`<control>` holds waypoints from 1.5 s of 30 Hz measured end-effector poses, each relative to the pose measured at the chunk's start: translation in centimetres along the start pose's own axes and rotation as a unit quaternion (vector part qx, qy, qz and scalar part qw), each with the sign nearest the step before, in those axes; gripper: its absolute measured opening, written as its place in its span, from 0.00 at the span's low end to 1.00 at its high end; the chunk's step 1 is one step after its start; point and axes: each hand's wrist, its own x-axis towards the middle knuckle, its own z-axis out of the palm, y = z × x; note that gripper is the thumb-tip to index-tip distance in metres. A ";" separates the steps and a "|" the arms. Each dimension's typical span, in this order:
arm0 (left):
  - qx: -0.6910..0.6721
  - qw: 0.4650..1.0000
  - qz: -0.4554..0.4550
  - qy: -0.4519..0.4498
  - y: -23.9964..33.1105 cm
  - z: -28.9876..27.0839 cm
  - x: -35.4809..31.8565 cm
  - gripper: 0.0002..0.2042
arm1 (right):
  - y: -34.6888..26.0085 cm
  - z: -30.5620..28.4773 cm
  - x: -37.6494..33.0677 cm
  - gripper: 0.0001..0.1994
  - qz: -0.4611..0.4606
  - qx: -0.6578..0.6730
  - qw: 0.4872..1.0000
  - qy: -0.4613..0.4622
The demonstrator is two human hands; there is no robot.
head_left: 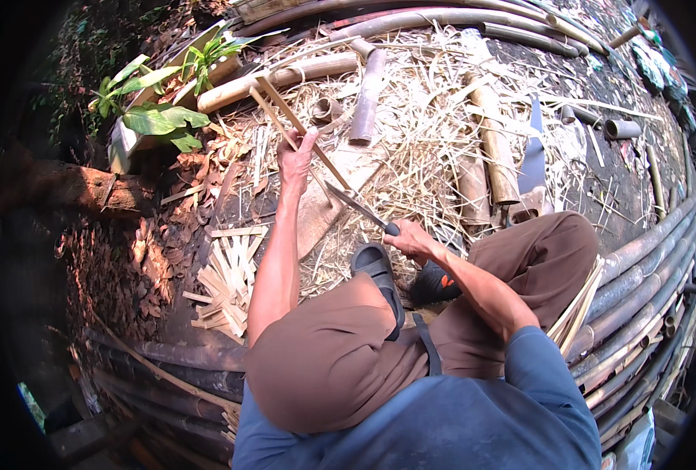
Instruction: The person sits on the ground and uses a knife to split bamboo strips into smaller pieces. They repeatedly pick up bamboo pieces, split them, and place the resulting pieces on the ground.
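Note:
My left hand (294,157) is closed around bamboo strips (324,162), two of which spread apart in a narrow V through the grip. In my right hand (414,240) is the dark handle of a knife (356,205). Its blade points up and left, toward the lower ends of the strips. Whether the edge touches them I cannot tell. Beneath the strips lies a flat, pale brown slab (316,227), strewn with shavings. A fanned pile of short split bamboo pieces (226,286) rests on the ground left of my left forearm.
Bamboo shavings (426,117) cover the ground ahead. Thick bamboo lengths (493,141) and a broad saw blade (533,160) lie to the right. Long bamboo poles (645,258) curve along the right side. Green leafy plants (160,117) and a log (81,188) are at left.

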 end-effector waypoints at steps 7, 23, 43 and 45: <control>-0.161 0.984 0.025 0.068 -1.8 -3.6 -1.1 0.32 | 0.5 0.0 0.2 0.13 0.039 0.066 0.995 0.068; 0.072 0.966 -0.057 0.243 0.0 -7.7 -12.6 0.21 | -5.3 7.4 -2.2 0.21 -0.121 -0.076 0.986 0.090; 0.036 0.968 -0.064 0.239 -0.6 -7.9 -13.0 0.20 | -1.2 5.7 -0.4 0.23 -0.083 -0.074 0.989 0.098; 0.041 0.971 -0.057 0.229 -1.1 -8.3 -12.9 0.20 | 0.0 5.3 -0.4 0.23 -0.045 -0.145 0.982 0.114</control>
